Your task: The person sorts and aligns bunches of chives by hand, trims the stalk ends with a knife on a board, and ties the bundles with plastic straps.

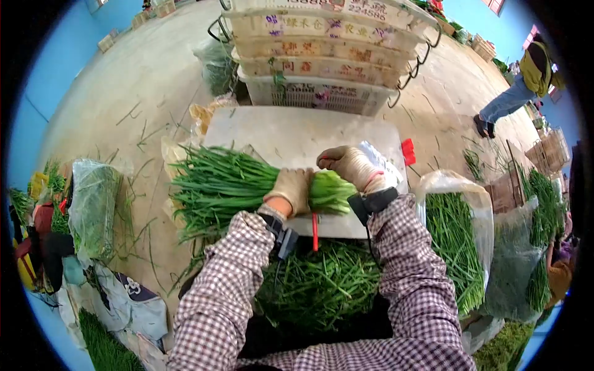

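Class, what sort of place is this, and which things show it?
Probably a vegetable packing shed: plastic crates stand stacked beyond the white table, the left hand grips a bundle of long greens, and more greens lie in a plastic bag.

Red "公司" (351, 70) on one crate (331, 75), "农业" (356, 29) on a higher crate (301, 26)

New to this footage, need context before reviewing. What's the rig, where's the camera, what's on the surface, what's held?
No robot: a person wearing gloves works with both hands. The single picture comes from a camera on their head, looking forward and down.

The left hand grips a bunch of long green leaves lying across a pale tabletop. A red strip hangs beside that hand. The right hand, fingers curled, is by the bunch's paler end; whether it holds anything is unclear. Stacked crates stand beyond.
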`<action>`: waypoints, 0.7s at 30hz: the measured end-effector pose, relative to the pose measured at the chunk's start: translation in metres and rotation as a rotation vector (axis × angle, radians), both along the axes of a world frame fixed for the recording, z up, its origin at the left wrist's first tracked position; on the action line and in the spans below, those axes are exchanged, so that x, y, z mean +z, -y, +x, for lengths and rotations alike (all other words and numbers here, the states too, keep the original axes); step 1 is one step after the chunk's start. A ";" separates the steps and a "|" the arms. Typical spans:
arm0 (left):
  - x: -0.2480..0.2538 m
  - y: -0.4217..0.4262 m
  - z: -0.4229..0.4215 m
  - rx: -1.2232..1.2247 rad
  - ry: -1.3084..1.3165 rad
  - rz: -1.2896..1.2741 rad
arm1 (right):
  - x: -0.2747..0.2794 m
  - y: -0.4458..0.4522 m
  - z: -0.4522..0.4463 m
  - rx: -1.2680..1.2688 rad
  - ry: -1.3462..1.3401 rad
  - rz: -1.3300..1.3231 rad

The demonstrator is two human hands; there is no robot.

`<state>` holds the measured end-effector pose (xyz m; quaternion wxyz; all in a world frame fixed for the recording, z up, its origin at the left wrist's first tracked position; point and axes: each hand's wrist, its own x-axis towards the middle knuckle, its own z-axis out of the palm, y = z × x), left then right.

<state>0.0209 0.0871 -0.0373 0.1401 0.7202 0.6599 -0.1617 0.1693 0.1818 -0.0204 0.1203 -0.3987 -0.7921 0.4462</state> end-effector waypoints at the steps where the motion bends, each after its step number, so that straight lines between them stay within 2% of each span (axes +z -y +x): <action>1: -0.009 0.000 -0.001 -0.037 -0.080 0.014 | 0.003 0.024 0.006 0.105 0.034 0.167; 2: -0.017 0.002 -0.003 -0.072 -0.164 0.032 | 0.002 0.043 0.006 0.215 0.063 0.336; 3: -0.018 0.004 -0.005 -0.096 -0.144 0.075 | 0.001 0.055 -0.011 0.321 0.437 0.526; 4: -0.028 0.003 -0.003 -0.117 -0.217 0.103 | -0.023 0.058 -0.011 0.242 0.525 0.628; 6: -0.025 0.000 -0.004 -0.083 -0.099 0.082 | -0.030 0.067 0.015 0.098 -0.020 0.580; 7: -0.024 -0.001 -0.004 -0.066 -0.031 0.075 | -0.033 0.085 0.032 -0.090 -0.215 0.447; 8: -0.022 0.001 -0.003 -0.065 -0.014 0.076 | -0.016 0.108 0.039 -0.273 -0.250 0.674; 10: -0.018 0.004 -0.002 -0.056 0.022 0.079 | -0.062 0.136 0.070 -0.328 -0.024 0.696; 12: -0.013 0.004 -0.002 -0.052 0.044 0.076 | -0.088 0.174 0.074 -0.094 0.263 0.746; 15: -0.012 0.003 -0.001 -0.057 0.054 0.065 | -0.106 0.196 0.058 -0.045 0.256 0.843; 19: -0.005 0.011 0.002 -0.050 0.036 0.102 | -0.109 0.160 0.038 -0.151 0.108 0.702; 21: -0.028 0.006 -0.001 -0.079 -0.042 0.138 | -0.074 0.135 0.022 -0.236 0.125 0.692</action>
